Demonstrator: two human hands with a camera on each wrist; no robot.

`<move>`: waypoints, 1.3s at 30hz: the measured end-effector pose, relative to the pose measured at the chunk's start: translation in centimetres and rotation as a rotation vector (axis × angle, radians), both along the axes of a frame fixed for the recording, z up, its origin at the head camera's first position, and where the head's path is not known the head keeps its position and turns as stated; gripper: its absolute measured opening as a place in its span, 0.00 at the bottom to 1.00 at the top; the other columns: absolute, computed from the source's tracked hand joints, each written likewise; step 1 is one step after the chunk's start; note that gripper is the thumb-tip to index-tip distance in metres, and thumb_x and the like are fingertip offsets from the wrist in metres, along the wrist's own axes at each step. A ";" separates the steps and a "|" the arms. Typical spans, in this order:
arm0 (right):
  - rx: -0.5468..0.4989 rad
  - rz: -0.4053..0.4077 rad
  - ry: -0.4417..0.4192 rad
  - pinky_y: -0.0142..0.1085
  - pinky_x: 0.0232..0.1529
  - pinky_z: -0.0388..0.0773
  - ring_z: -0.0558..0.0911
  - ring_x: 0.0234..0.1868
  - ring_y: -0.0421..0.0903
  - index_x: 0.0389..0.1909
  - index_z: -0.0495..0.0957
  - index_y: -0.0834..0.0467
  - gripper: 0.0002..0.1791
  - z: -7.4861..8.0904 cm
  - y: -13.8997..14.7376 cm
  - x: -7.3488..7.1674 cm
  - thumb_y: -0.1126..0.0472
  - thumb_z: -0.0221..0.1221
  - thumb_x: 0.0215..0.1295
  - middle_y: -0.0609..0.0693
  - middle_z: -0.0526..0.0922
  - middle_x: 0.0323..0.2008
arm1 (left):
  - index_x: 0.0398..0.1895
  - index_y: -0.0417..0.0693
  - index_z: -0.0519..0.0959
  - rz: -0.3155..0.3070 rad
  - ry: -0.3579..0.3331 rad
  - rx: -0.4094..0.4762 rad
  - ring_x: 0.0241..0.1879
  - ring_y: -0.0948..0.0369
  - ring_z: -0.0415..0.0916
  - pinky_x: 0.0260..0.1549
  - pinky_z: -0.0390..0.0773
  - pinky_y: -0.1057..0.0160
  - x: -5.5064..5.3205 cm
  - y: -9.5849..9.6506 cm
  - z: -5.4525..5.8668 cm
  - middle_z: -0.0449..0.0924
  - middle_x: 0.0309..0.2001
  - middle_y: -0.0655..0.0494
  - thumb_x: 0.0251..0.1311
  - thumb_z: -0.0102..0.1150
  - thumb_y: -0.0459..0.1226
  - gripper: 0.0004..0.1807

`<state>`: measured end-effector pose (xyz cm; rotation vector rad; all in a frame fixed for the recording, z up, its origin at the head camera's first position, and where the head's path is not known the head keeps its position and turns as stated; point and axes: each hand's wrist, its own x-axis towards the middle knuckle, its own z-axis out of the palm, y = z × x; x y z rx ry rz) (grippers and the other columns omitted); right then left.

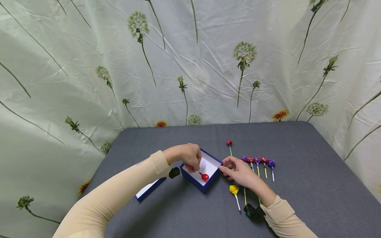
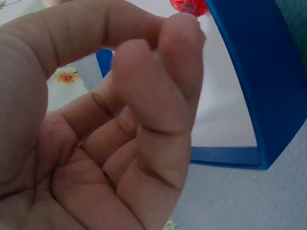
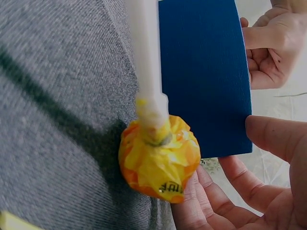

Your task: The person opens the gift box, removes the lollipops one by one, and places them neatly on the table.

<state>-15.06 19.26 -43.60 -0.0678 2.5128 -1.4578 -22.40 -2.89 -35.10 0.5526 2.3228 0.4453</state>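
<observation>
A blue box [image 1: 192, 182] with a white inside stands on the table. A red-wrapped lollipop [image 1: 204, 177] shows within it. My left hand [image 1: 191, 158] is over the box, thumb and forefinger pinched together right at the lollipop's wrapper tail; the fingers hide its stick. In the left wrist view, the red wrapper [image 2: 191, 6] appears just beyond the fingertips. At the box's right corner, my right hand [image 1: 239, 171] grips the wall [image 3: 206, 72], with the thumb at the rim. Near that hand lies a yellow lollipop [image 1: 234, 189] with a white stick.
Several purple and red lollipops [image 1: 264, 160] lie in a row right of the right hand, some partly behind it. A single red lollipop [image 1: 229, 143] with a green stick lies farther back. The blue-edged, white-lined lid [image 1: 151, 189] is under the left forearm. A flowered curtain [image 1: 208, 66] hangs behind the grey table [image 1: 178, 218].
</observation>
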 end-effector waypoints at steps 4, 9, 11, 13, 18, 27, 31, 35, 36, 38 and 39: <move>-0.003 0.003 -0.001 0.40 0.40 0.87 0.85 0.38 0.44 0.52 0.76 0.57 0.17 0.0 0.0 0.0 0.50 0.62 0.70 0.53 0.85 0.43 | 0.22 0.44 0.85 -0.024 0.002 -0.032 0.19 0.64 0.77 0.22 0.81 0.68 0.2 0.2 0.2 0.83 0.20 0.54 0.51 0.69 0.26 0.06; -0.005 0.003 -0.001 0.40 0.40 0.87 0.85 0.38 0.44 0.52 0.76 0.57 0.17 0.0 0.0 0.0 0.51 0.62 0.71 0.53 0.85 0.43 | 0.22 0.44 0.87 -0.078 0.051 -0.091 0.18 0.64 0.77 0.25 0.84 0.66 0.5 0.5 0.6 0.84 0.20 0.55 0.53 0.70 0.28 0.06; -0.009 0.004 -0.001 0.40 0.40 0.87 0.85 0.38 0.44 0.52 0.76 0.57 0.16 0.1 0.0 0.0 0.52 0.61 0.71 0.53 0.86 0.43 | 0.20 0.46 0.86 -0.097 0.073 -0.119 0.18 0.64 0.77 0.25 0.84 0.66 0.7 0.6 0.7 0.83 0.19 0.55 0.54 0.70 0.29 0.08; -0.010 0.004 0.000 0.40 0.40 0.87 0.85 0.39 0.44 0.52 0.76 0.57 0.16 0.1 -0.1 0.0 0.52 0.61 0.71 0.53 0.85 0.43 | 0.19 0.47 0.85 -0.111 0.089 -0.146 0.17 0.64 0.78 0.25 0.84 0.66 0.9 0.6 0.7 0.83 0.19 0.56 0.55 0.70 0.30 0.09; -0.008 0.002 0.002 0.40 0.40 0.87 0.85 0.39 0.44 0.52 0.76 0.57 0.16 0.1 0.0 0.0 0.52 0.61 0.71 0.53 0.85 0.43 | 0.19 0.49 0.83 -0.146 0.113 -0.190 0.18 0.64 0.78 0.24 0.82 0.67 1.2 0.8 0.7 0.82 0.19 0.56 0.56 0.70 0.31 0.10; -0.010 0.003 0.007 0.40 0.40 0.87 0.85 0.38 0.44 0.52 0.76 0.57 0.16 0.1 -0.1 0.0 0.52 0.61 0.71 0.53 0.86 0.43 | 0.25 0.53 0.81 -0.222 0.215 -0.258 0.28 0.64 0.75 0.30 0.77 0.67 1.4 0.9 0.5 0.82 0.26 0.59 0.57 0.71 0.37 0.08; -0.014 0.008 0.010 0.40 0.39 0.86 0.85 0.38 0.44 0.52 0.76 0.58 0.16 0.1 -0.1 0.0 0.52 0.61 0.71 0.53 0.86 0.43 | 0.29 0.53 0.81 -0.225 0.206 -0.285 0.31 0.63 0.76 0.33 0.79 0.65 1.5 1.0 0.4 0.80 0.29 0.59 0.58 0.71 0.35 0.06; -0.015 0.010 0.012 0.40 0.39 0.87 0.85 0.38 0.44 0.52 0.76 0.58 0.16 0.1 -0.1 0.0 0.53 0.61 0.71 0.53 0.86 0.42 | 0.28 0.52 0.81 -0.249 0.185 -0.298 0.30 0.62 0.77 0.33 0.79 0.65 1.6 1.1 0.4 0.81 0.28 0.58 0.59 0.69 0.34 0.06; -0.015 0.010 0.013 0.40 0.39 0.87 0.85 0.38 0.44 0.52 0.76 0.58 0.16 0.1 -0.1 0.0 0.53 0.61 0.71 0.53 0.86 0.43 | 0.28 0.53 0.81 -0.255 0.182 -0.300 0.30 0.62 0.77 0.33 0.79 0.65 1.6 1.1 0.4 0.81 0.28 0.59 0.59 0.69 0.34 0.06; -0.012 0.010 0.016 0.40 0.39 0.87 0.85 0.38 0.44 0.51 0.76 0.58 0.16 0.1 0.0 0.0 0.52 0.61 0.71 0.53 0.86 0.43 | 0.27 0.52 0.82 -0.265 0.182 -0.297 0.30 0.63 0.77 0.33 0.79 0.66 1.6 1.1 0.4 0.81 0.28 0.59 0.60 0.69 0.34 0.06; -0.011 0.010 0.017 0.40 0.39 0.87 0.85 0.38 0.44 0.51 0.76 0.58 0.16 0.1 0.0 0.0 0.52 0.61 0.71 0.53 0.86 0.43 | 0.27 0.52 0.82 -0.268 0.185 -0.294 0.30 0.63 0.77 0.33 0.79 0.66 1.6 1.1 0.5 0.81 0.28 0.59 0.60 0.69 0.34 0.06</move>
